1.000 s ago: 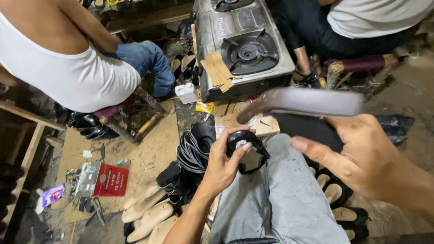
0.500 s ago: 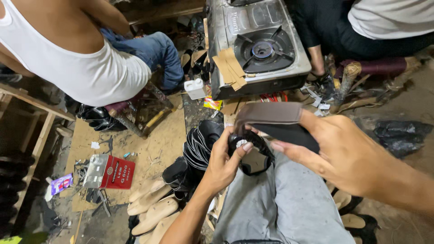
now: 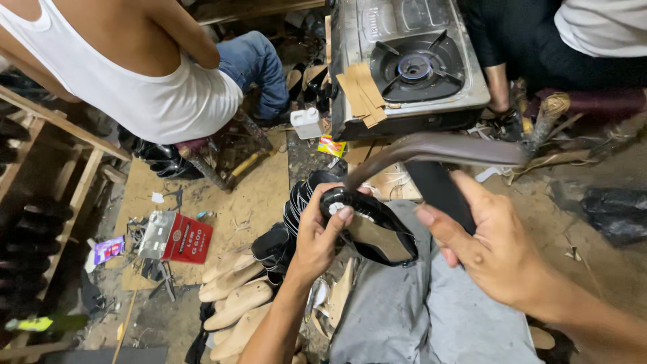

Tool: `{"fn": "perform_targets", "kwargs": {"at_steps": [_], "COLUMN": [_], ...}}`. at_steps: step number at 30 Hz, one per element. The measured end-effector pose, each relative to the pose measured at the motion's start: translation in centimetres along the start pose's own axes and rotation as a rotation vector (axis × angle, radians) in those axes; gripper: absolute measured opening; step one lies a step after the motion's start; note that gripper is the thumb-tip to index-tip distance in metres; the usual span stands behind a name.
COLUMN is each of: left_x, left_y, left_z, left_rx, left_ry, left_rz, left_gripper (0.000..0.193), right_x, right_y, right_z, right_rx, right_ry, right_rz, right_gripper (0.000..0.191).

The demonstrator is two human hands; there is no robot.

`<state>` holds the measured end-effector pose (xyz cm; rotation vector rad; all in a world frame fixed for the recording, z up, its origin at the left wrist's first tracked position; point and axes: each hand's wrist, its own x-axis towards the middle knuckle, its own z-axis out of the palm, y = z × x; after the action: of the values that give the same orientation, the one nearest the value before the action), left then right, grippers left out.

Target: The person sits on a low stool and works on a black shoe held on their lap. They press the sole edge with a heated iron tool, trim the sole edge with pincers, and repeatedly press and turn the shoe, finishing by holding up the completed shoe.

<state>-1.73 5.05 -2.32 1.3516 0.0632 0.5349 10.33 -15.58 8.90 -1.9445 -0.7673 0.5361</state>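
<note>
Left hand point(image 3: 317, 236) pinches the black shoe upper point(image 3: 371, 229) over the lap, fingers pressed on its rim. Right hand point(image 3: 495, 253) grips the brown sole point(image 3: 431, 149) (fingers curled around it). Judged best: align edges squarely, keeping the upper steady.

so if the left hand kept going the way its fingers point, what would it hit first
Likely the dark brown curved leather strip arching just above the left hand, which grips a black shoe upper; depth is uncertain.
</note>
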Motion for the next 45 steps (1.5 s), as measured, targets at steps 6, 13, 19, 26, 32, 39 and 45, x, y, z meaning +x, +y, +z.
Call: {"fn": "perform_targets", "kwargs": {"at_steps": [6, 13, 19, 26, 32, 39, 45], "left_x": [-0.1, 0.2, 0.3, 0.5, 0.7, 0.8, 1.2], "left_y": [-0.7, -0.4, -1.0, -1.2, -1.2, -1.6, -2.1], "left_z": [-0.5, -0.4, -0.1, -0.4, -0.2, -0.3, -0.8], "left_rx": [0.039, -0.048, -0.045, -0.059, -0.088, -0.123, -0.172], "left_ry": [0.078, 0.039, 0.047, 0.093, 0.096, 0.085, 0.005], "left_rz": [0.046, 0.046, 0.038, 0.003, 0.019, -0.009, 0.085], "left_gripper": [0.033, 0.036, 0.035, 0.038, 0.035, 0.034, 0.037], "right_x": [0.3, 0.8, 0.8, 0.7, 0.6, 0.6, 0.4], "right_y": [-0.1, 0.3, 0.0, 1.0, 1.0, 1.8, 2.7], "right_z": [1.1, 0.8, 0.4, 0.9, 1.2, 0.7, 0.7], "right_rx": [0.142, 0.196, 0.069, 0.144, 0.441, 0.310, 0.305], "right_ry": [-0.033, -0.011, -0.026, -0.025, 0.105, 0.045, 0.044], "right_rz": [-0.076, -0.076, 0.055, 0.010, -0.219, -0.163, -0.031], "right_gripper": [0.032, 0.027, 0.028, 0.030, 0.030, 0.029, 0.027]}}
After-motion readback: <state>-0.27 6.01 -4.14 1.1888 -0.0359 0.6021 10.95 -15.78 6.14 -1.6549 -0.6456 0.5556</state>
